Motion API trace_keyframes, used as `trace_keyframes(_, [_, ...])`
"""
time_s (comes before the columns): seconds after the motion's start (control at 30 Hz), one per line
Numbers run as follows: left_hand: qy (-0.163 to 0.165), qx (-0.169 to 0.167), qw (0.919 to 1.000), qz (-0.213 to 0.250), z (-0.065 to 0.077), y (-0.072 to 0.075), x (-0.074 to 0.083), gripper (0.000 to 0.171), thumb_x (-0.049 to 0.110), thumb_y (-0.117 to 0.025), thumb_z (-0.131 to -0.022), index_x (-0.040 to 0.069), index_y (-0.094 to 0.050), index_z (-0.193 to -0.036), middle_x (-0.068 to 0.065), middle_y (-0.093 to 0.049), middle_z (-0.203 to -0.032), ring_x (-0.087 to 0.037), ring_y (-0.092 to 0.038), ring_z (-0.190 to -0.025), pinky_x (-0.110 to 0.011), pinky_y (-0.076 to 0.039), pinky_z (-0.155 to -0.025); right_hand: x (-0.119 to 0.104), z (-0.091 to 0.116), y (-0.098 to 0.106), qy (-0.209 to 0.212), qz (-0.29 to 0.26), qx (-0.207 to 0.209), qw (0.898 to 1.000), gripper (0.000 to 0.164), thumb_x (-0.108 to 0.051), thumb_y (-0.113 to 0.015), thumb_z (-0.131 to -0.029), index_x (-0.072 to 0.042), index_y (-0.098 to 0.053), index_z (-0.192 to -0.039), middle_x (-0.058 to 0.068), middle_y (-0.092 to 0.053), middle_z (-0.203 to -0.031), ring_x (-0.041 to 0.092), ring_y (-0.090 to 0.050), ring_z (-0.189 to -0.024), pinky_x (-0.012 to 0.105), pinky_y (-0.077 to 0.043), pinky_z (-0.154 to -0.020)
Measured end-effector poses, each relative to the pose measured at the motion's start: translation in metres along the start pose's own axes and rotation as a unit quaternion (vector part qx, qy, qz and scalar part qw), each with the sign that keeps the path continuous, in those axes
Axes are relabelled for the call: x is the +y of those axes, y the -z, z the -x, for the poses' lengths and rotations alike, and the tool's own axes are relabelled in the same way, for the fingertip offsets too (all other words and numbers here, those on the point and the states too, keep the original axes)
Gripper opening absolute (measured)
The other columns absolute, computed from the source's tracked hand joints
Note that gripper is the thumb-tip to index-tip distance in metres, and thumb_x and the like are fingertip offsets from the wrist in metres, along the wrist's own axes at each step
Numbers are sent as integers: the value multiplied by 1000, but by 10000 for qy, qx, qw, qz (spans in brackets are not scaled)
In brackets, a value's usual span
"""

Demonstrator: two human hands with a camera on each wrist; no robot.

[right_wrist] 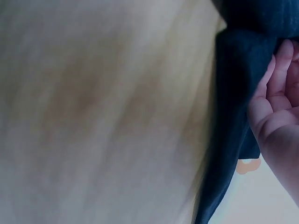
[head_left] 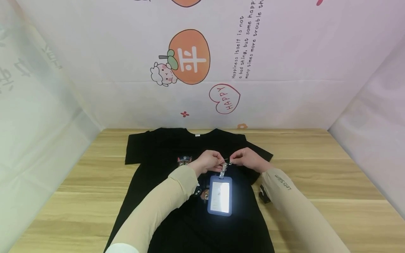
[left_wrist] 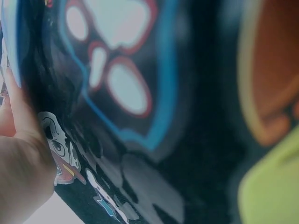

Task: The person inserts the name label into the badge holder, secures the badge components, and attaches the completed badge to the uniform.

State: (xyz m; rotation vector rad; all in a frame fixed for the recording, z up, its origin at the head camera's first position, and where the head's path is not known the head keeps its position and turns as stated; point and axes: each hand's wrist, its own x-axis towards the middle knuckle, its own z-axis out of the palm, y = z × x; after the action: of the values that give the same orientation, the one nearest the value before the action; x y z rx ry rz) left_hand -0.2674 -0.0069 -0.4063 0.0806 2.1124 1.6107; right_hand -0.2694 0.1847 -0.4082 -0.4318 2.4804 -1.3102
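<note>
A black T-shirt [head_left: 177, 218] with cartoon prints lies spread on the wooden table. Over its chest hangs a blue-framed badge holder [head_left: 220, 213], whose clear strap ends in a metal clip [head_left: 224, 167]. My left hand [head_left: 209, 161] pinches the top of that clip. Just to the right, my right hand [head_left: 248, 159] pinches a small thin metal pin [head_left: 230, 163] by the clip; its detail is too small to make out. In the left wrist view, part of the left hand [left_wrist: 25, 163] shows beside the shirt prints. The right hand [right_wrist: 282, 107] appears curled near the black sleeve [right_wrist: 233, 84] in the right wrist view.
The wooden table [head_left: 316, 182] extends on both sides of the shirt. Behind it hangs a white printed cloth [head_left: 126, 98], with more pale cloth at left and right. A black wrist device [head_left: 264, 195] sits under the right forearm.
</note>
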Motion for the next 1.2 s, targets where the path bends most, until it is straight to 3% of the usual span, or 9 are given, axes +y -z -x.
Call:
trace_keyframes(0.37, [-18,94,10000,23,2,-4,1,14,-1,-52,-94,-1,-62,-84,-9,-61,-80,-16,-66,-70,-30,-59,-69,-5,-4,-5,14,359,-5,9994,13,-4,-61,-90,4,-70,-95,8,-68,-91,13,-59,-78,32,-55,-78])
trace_keyframes(0.63, [-1,30,9993,376,5,-3,1,12,1,-52,-95,-4,-62,-91,-10,-61,-82,-17,-68,-75,-29,-58,-71,-8,4,-4,-134,-108,-58,9998,18,-4,-54,-94,7,-64,-103,14,-65,-100,17,-61,-87,40,-54,-88])
trace_keyframes(0.8, [-35,45,9992,391,4,-2,0,13,0,-52,-95,-7,-62,-96,-12,-63,-86,-20,-68,-79,-31,-58,-74,-9,8,-1,-435,-325,99,9985,23,-10,-48,-98,6,-61,-107,11,-62,-95,16,-58,-83,33,-54,-81])
trace_keyframes(1.03, [-15,-90,9991,410,7,-1,-2,14,-3,-51,-94,-6,-63,-99,-17,-66,-93,-23,-69,-84,-31,-58,-76,-14,11,-6,-637,55,-75,9979,32,-25,-46,-100,3,-62,-95,7,-61,-85,17,-56,-78,26,-49,-69])
trace_keyframes(1.2, [-54,-107,9989,458,8,0,1,15,-2,-52,-94,-7,-64,-101,-18,-67,-94,-23,-69,-87,-30,-58,-77,-18,12,-6,-598,420,-160,9972,29,-22,-51,-98,2,-66,-92,7,-63,-84,15,-55,-76,26,-49,-68])
